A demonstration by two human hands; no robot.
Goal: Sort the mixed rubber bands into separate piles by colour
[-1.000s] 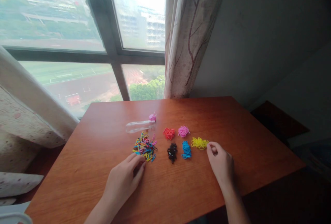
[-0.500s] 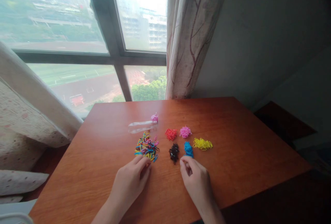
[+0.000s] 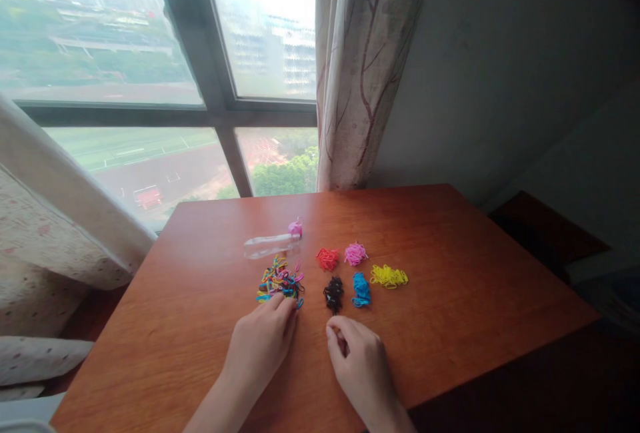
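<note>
A mixed heap of small coloured elastic bands (image 3: 279, 282) lies on the wooden table (image 3: 475, 286). To its right sit sorted little piles: red (image 3: 327, 258), pink (image 3: 355, 254), yellow (image 3: 389, 276), black (image 3: 333, 294) and blue (image 3: 361, 288). My left hand (image 3: 263, 343) lies palm down, its fingertips touching the near edge of the mixed heap. Just below the black pile is my right hand (image 3: 357, 363), fingers curled in a pinch; what it holds, if anything, is hidden.
A clear plastic bottle (image 3: 267, 245) lies on its side behind the heap, with a pink cap (image 3: 295, 226) at its mouth. A window and curtain stand behind the table. A cushion lies at the left, and a dark lower surface at the right.
My right hand has travelled left from the yellow pile, past the blue pile, and now sits below the black one. My left hand has crept slightly forward onto the heap's edge.
</note>
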